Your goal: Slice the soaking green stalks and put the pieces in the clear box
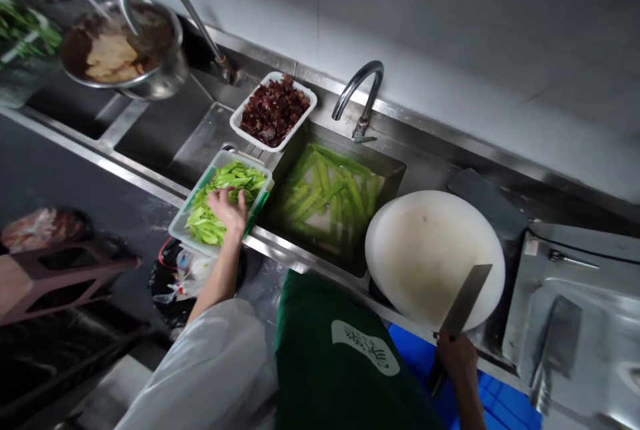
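My left hand (230,211) lies over sliced green vegetable (206,222) in a clear plastic tub (181,229), its fingers apart and touching the slices. The tub rests across the sink's front edge. My right hand (457,357) is wrapped around the handle of a cleaver (467,298), whose blade points up and away over the near right part of a round white cutting board (425,243). Between my hands, long green vegetable stalks (325,193) lie in a water-filled sink basin (361,262).
A white basket (237,125) of dark brown pieces, perhaps wood ear, stands behind the tub. Two curved faucets (367,87) (187,7) rise at the back. A metal bowl (165,70) sits at the left. Below the tub is a black-lined bin (165,277).
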Demonstrator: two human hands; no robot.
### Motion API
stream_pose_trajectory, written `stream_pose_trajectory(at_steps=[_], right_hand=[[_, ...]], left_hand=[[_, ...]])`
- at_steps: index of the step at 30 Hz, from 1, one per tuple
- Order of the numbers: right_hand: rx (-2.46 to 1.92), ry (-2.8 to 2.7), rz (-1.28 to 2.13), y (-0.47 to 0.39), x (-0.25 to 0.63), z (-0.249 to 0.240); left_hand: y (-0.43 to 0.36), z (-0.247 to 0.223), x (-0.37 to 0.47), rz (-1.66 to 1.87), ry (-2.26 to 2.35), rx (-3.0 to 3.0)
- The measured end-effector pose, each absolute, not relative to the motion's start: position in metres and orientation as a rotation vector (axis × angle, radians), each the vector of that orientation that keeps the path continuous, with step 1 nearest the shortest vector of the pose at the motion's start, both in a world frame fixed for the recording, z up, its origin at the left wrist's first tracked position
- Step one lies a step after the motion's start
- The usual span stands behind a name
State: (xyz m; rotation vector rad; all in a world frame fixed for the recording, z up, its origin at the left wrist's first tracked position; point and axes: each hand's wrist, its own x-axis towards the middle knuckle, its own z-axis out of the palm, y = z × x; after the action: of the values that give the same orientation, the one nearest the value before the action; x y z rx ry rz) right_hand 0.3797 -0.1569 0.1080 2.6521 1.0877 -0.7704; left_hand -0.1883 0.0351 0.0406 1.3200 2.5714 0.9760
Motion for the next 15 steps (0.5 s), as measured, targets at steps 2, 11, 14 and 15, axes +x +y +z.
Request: stream_pose_trajectory(at_steps=[2, 11, 14, 15], right_hand=[[2.588, 1.001, -0.768, -0.15, 0.376, 0.115], [2.496, 0.995, -0.72, -0.138, 0.358, 0.133], [2.527, 1.034, -0.708, -0.143, 0.364, 0.134], [2.534, 1.052, -0.739, -0.143, 0.367, 0.135]], left_hand=[[0.037, 0.025, -0.141, 0.935, 2.402, 1.43], [0.028, -0.072, 0.086, 0.015, 1.365, 1.672], [0.036, -0.094, 0.116, 0.026, 1.335, 1.681], [0.043, -0.102, 0.123, 0.044, 1.337, 1.683]])
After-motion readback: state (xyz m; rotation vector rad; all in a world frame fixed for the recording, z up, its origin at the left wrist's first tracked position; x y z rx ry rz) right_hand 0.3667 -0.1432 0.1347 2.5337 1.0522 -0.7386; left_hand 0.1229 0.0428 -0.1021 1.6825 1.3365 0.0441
